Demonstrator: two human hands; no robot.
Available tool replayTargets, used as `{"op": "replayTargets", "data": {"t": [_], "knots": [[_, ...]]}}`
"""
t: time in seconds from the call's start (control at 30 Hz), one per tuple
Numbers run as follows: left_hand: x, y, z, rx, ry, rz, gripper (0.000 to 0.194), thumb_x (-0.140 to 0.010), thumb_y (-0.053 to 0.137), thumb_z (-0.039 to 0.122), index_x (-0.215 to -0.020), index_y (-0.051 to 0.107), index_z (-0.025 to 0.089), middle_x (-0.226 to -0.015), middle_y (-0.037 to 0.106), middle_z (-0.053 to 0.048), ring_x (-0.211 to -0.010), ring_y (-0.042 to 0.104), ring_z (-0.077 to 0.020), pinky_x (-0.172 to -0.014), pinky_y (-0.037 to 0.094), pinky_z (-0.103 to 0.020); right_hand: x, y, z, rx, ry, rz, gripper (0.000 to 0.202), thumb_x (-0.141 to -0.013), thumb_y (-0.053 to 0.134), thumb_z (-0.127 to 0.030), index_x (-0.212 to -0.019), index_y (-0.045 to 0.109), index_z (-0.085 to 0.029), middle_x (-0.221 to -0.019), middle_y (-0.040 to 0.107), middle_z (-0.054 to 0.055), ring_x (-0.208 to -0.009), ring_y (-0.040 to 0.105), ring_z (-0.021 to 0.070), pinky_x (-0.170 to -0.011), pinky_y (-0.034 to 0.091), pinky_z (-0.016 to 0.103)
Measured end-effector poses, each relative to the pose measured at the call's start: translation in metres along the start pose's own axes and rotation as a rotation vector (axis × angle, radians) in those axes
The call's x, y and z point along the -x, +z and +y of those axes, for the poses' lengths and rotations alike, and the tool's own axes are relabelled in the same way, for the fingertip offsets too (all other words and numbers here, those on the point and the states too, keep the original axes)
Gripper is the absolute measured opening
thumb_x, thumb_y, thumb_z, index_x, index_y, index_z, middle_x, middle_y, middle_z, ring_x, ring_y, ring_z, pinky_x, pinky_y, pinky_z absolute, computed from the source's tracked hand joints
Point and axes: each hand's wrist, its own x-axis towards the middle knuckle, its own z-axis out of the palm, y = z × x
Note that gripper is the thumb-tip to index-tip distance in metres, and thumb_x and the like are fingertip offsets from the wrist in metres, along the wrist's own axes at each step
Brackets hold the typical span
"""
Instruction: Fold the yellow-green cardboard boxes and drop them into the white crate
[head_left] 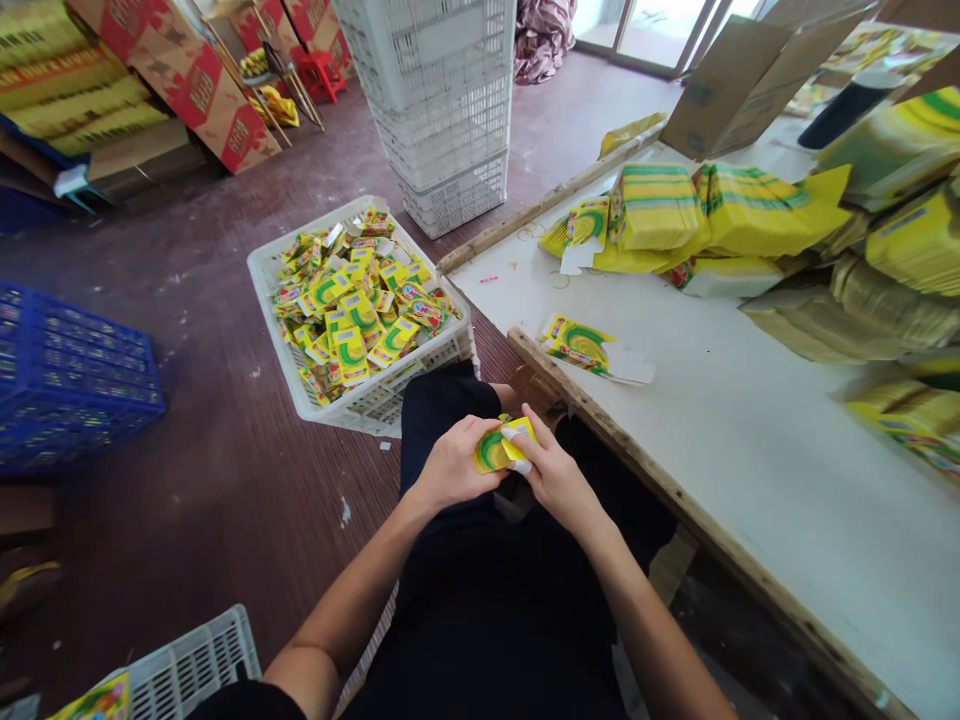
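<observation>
Above my lap, my left hand point(459, 462) is closed round a small yellow-green carton point(491, 453). My right hand point(553, 470) grips the carton's other end, at a yellow flap; two of its fingertips have white coverings. Ahead and to the left, a white basket point(300, 392) holds a heap of similar cartons. An unfolded carton point(581, 345) with white flaps lies near the edge of the white table point(720, 440). Farther back on the table are bundled stacks of flat cartons point(660, 205).
Tall stacked white crates point(450, 110) stand beyond the basket. A blue crate point(71, 370) is at the left, another white crate point(191, 665) at the lower left. The table's wooden rim point(637, 455) runs close along my right side. A cardboard box point(739, 85) stands at the back.
</observation>
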Motion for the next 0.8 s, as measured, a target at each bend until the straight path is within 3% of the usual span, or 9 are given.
{"op": "replayTargets", "data": {"t": [0.1, 0.23, 0.4, 0.6, 0.7, 0.8], "knots": [[-0.005, -0.004, 0.0, 0.056, -0.035, -0.054, 0.047, -0.063, 0.074, 0.021, -0.108, 0.061, 0.017, -0.1, 0.067, -0.007, -0.087, 0.066, -0.0205, -0.079, 0.054, -0.033, -0.005, -0.016, 0.0, 0.008, -0.033, -0.062, 0.023, -0.091, 0.052, -0.023, -0.105, 0.07, -0.025, -0.144, 0.048, 0.011, -0.125, 0.054, 0.0258, -0.099, 0.05, 0.04], [-0.011, -0.006, 0.001, 0.057, -0.042, -0.098, 0.047, -0.061, 0.077, 0.025, -0.106, 0.065, 0.018, -0.098, 0.069, -0.006, -0.085, 0.067, -0.0203, -0.078, 0.054, -0.032, -0.011, -0.033, 0.003, -0.008, -0.085, -0.162, 0.02, -0.087, 0.058, -0.022, -0.102, 0.071, -0.024, -0.138, 0.054, 0.013, -0.123, 0.057, 0.0261, -0.098, 0.051, 0.041], [-0.017, -0.008, 0.003, -0.001, -0.037, -0.104, 0.048, -0.062, 0.076, 0.025, -0.108, 0.064, 0.015, -0.098, 0.069, -0.008, -0.085, 0.067, -0.0212, -0.078, 0.053, -0.032, -0.008, -0.025, 0.007, -0.001, -0.053, -0.037, 0.021, -0.087, 0.058, -0.021, -0.103, 0.072, -0.025, -0.14, 0.053, 0.012, -0.124, 0.055, 0.0273, -0.097, 0.052, 0.042], [-0.016, -0.008, -0.001, -0.015, -0.075, -0.245, 0.048, -0.06, 0.077, 0.028, -0.106, 0.065, 0.021, -0.097, 0.068, -0.005, -0.086, 0.066, -0.0213, -0.078, 0.053, -0.032, -0.004, -0.026, 0.01, -0.05, 0.013, -0.195, 0.018, -0.083, 0.063, -0.023, -0.098, 0.073, -0.025, -0.132, 0.06, 0.013, -0.119, 0.06, 0.0289, -0.098, 0.05, 0.044], [-0.016, -0.01, -0.002, -0.004, -0.063, -0.215, 0.05, -0.061, 0.077, 0.027, -0.11, 0.063, 0.02, -0.099, 0.067, -0.006, -0.088, 0.066, -0.0222, -0.079, 0.053, -0.034, -0.005, -0.029, 0.008, -0.148, 0.053, -0.164, 0.022, -0.084, 0.062, -0.028, -0.104, 0.069, -0.025, -0.139, 0.054, 0.013, -0.125, 0.055, 0.0296, -0.101, 0.048, 0.046], [-0.013, -0.008, 0.001, -0.003, -0.029, -0.18, 0.051, -0.062, 0.077, 0.027, -0.111, 0.062, 0.02, -0.101, 0.066, -0.007, -0.089, 0.065, -0.0229, -0.079, 0.053, -0.034, -0.004, -0.022, 0.005, -0.281, 0.147, -0.086, 0.031, -0.087, 0.057, -0.032, -0.117, 0.06, -0.024, -0.141, 0.052, 0.013, -0.121, 0.058, 0.0265, -0.094, 0.053, 0.043]]}}
